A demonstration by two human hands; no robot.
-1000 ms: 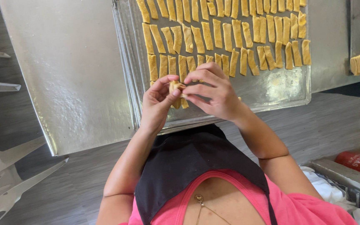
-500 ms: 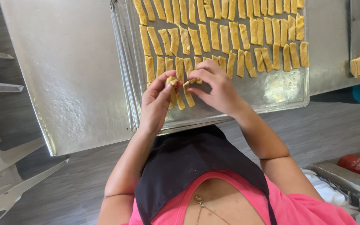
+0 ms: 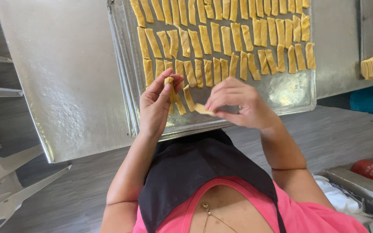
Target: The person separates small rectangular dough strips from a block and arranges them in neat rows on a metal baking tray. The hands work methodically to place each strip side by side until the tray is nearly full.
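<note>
Hands now apart, left hand (image 3: 154,103) and right hand (image 3: 238,103) each pinching a dough strip (image 3: 169,82).

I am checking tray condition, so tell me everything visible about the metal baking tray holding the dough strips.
The baking tray is a shallow rectangular sheet of dull silver metal with a low raised rim and rounded corners; its top runs out of view. It lies flat on the steel table, its near edge at the table's edge. Rows of yellow dough strips cover most of it, leaving the near right corner bare. The left hand and right hand hover over its near edge, each holding a strip.
</note>
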